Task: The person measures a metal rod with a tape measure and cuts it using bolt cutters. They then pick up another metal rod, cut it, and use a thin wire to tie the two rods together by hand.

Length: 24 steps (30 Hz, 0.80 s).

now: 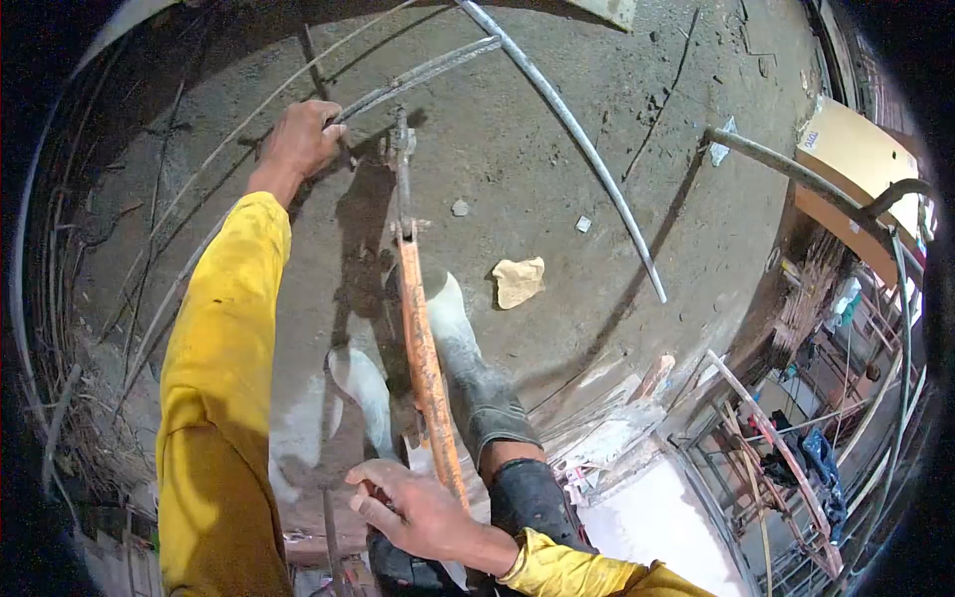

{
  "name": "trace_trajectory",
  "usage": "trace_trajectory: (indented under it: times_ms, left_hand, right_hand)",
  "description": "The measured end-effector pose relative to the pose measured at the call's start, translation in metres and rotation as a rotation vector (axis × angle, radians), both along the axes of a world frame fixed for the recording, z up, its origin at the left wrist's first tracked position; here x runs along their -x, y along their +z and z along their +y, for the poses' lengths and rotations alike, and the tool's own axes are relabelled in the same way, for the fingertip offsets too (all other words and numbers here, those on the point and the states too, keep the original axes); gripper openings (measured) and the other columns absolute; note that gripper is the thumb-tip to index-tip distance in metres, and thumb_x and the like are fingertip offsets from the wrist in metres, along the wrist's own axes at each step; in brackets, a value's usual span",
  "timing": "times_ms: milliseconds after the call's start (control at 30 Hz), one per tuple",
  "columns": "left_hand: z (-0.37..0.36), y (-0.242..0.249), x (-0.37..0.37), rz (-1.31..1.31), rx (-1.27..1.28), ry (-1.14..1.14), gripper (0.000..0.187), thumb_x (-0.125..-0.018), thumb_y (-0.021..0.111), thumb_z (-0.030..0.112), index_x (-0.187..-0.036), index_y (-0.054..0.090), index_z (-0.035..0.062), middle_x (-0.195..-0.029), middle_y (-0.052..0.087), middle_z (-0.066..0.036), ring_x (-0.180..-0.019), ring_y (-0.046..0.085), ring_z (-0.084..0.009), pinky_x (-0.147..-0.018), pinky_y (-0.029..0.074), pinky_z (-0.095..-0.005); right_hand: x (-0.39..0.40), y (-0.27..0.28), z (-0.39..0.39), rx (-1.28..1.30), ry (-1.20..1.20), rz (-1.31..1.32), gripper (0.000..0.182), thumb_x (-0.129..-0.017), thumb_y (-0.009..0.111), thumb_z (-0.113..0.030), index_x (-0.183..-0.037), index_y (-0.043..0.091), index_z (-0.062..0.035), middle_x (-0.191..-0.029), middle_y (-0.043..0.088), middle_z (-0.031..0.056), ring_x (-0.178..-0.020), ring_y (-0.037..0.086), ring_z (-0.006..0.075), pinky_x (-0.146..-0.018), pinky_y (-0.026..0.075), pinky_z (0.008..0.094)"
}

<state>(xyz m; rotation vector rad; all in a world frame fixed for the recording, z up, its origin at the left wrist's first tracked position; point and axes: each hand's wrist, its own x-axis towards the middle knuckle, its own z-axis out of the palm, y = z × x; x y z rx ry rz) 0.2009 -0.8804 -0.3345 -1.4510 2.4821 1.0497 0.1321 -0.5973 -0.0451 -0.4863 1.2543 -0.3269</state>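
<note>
My left hand (301, 139) is closed around a long grey metal bar (423, 76), which reaches toward the top of the view and runs back past my sleeve. Close to my knees is my right hand (433, 512), its fingers loosely curled with a gap between thumb and forefinger and nothing visible in them. An orange metal bar (422, 353) with a rusty grey end (404, 179) passes between my boots. Its lower end disappears behind my right hand.
A grey pipe (587, 149) lies on the dirty concrete floor (557, 368), near a yellowish fragment (518, 283). Long rods (149, 239) lie on the left. At right are a bent pipe (786, 167), a tan panel (860, 159) and a cluttered metal frame (786, 468).
</note>
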Motion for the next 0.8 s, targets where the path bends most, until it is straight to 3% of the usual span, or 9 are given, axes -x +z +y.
trace_trajectory:
  times_ms: [233,333,400,800]
  left_hand:
    - [-0.012,-0.017,0.026,-0.008,0.012,0.058,0.031,-0.075,0.069,0.019,-0.1,0.065,0.0007,-0.099,0.063,-0.021,-0.096,0.06,-0.034,-0.083,0.047,-0.0384]
    - [-0.015,-0.03,0.028,0.079,0.114,-0.019,0.021,-0.076,0.065,0.015,-0.093,0.065,0.0036,-0.093,0.062,-0.022,-0.092,0.057,-0.0412,-0.079,0.047,-0.0446]
    - [-0.017,-0.041,0.028,0.094,0.089,-0.037,0.021,-0.076,0.065,0.015,-0.093,0.065,0.0032,-0.093,0.062,-0.022,-0.092,0.057,-0.0411,-0.079,0.047,-0.0444]
    - [-0.017,-0.054,0.036,0.033,0.027,0.009,0.024,-0.077,0.065,0.014,-0.1,0.065,0.0045,-0.098,0.062,-0.021,-0.095,0.059,-0.0379,-0.083,0.047,-0.0409]
  right_hand:
    - [0.006,0.005,0.001,-0.002,-0.006,-0.067,0.028,-0.091,0.05,-0.023,-0.11,0.046,-0.0031,-0.1,0.052,0.0196,-0.086,0.056,0.0365,-0.075,0.044,0.0435]
    - [0.011,0.008,-0.002,-0.002,0.016,-0.078,0.03,-0.092,0.05,-0.024,-0.112,0.048,-0.0021,-0.095,0.052,0.0138,-0.087,0.055,0.0303,-0.074,0.045,0.0372]
    - [0.01,0.008,0.001,-0.005,-0.013,-0.084,0.029,-0.092,0.049,-0.025,-0.111,0.047,-0.0031,-0.101,0.053,0.0185,-0.09,0.056,0.0357,-0.076,0.044,0.043]
    - [0.019,0.011,-0.003,-0.009,0.045,-0.086,0.028,-0.092,0.048,-0.023,-0.113,0.046,-0.0048,-0.105,0.052,0.0202,-0.093,0.055,0.0394,-0.077,0.045,0.0438]
